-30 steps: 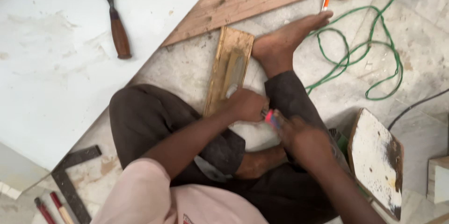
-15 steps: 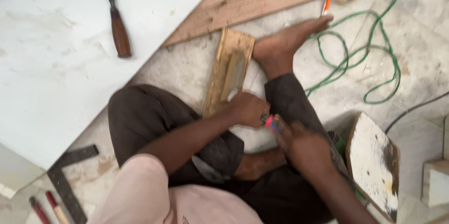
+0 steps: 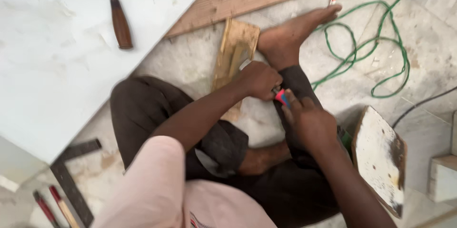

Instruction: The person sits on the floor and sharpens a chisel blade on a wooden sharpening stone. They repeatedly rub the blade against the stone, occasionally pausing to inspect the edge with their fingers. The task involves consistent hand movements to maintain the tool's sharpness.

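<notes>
The left hand (image 3: 259, 79) is curled tight around a small red-and-blue object (image 3: 282, 97) – too small to tell its kind – over the shin, just beside a short wooden block (image 3: 234, 56) on the floor. The right hand (image 3: 308, 122) meets it, fingers closed onto the same object. A green cord (image 3: 381, 42) loops beyond the bare foot (image 3: 293, 33).

Soft, even daylight is filling the scene, casting only faint shadows on the pale floor (image 3: 200, 66). The white board (image 3: 57, 42) is glaring slightly, washing out its surface. Motion blur is smearing the hands (image 3: 285, 99) and the near pink sleeve (image 3: 152, 190); frame edges are looking softer.
</notes>
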